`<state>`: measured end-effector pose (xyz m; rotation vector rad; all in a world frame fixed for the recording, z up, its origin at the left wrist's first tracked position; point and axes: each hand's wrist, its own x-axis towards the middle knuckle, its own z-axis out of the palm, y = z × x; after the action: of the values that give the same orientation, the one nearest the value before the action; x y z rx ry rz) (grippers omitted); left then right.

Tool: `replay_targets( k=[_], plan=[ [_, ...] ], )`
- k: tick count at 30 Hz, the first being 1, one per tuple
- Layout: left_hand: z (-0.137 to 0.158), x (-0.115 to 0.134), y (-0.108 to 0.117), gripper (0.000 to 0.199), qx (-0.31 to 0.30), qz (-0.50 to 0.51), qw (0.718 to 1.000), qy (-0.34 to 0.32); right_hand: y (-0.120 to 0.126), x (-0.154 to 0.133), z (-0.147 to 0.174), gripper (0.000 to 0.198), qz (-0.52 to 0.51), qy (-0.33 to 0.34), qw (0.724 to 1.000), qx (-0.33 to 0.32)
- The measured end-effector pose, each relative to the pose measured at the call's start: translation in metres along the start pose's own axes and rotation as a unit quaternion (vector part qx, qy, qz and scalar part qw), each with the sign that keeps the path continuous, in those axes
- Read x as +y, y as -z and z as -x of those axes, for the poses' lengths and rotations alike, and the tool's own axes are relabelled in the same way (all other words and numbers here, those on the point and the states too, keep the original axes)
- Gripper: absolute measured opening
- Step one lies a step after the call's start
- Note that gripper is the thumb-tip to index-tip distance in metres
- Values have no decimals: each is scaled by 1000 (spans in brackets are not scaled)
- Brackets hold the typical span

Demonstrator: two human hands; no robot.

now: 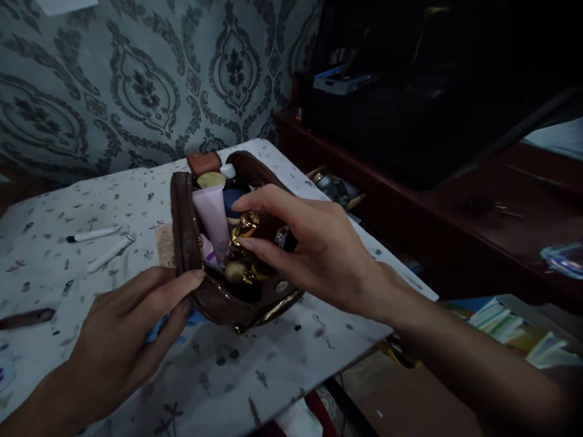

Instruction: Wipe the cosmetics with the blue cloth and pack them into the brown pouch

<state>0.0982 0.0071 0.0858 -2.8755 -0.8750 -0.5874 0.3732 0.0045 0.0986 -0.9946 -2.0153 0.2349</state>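
Note:
A brown zippered cosmetic bag (184,224) sits unzipped on the table, packed with small toiletries. My left hand (132,321) grips its near left rim between thumb and fingers. Over the bag's mouth is my right hand (314,243), thumb and index finger apart around a shiny gold-capped item (248,222). The thumb tip overlaps this item, and the other fingers are mostly hidden. Beside it inside the bag stand a pale pink tube (214,218), a dark blue round item (234,200) and a white-capped bottle (228,172). Lower down lies a dull gold round item (235,272).
Two white pen-like sticks (102,243) lie on the patterned tabletop (218,382), left of the bag. A dark brown slim object (30,318) rests at the left edge. Dark red furniture (387,224) with an open drawer (334,185) stands to the right, and patterned wallpaper (146,85) behind.

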Motion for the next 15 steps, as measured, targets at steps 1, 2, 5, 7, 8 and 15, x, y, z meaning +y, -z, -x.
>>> replay_targets(
  k=[1,2,5,7,8,15],
  plan=[
    [0,1,-1,39,4,4,1000,6,1,1,-1,19,0,3,1000,-16],
    [0,3,-2,40,10,11,1000,12,2,1,-1,17,1,5,999,-34],
    [-1,6,-2,42,34,41,999,12,7,0,2,14,17,12,998,-61],
    [-1,7,-2,46,39,59,997,11,12,-2,7,13,45,8,998,-40],
    [0,7,-3,49,38,64,997,15,15,-3,10,12,62,2,998,-27],
    [6,3,-9,58,26,88,994,50,47,-3,13,17,32,-41,989,-140]
  ],
)
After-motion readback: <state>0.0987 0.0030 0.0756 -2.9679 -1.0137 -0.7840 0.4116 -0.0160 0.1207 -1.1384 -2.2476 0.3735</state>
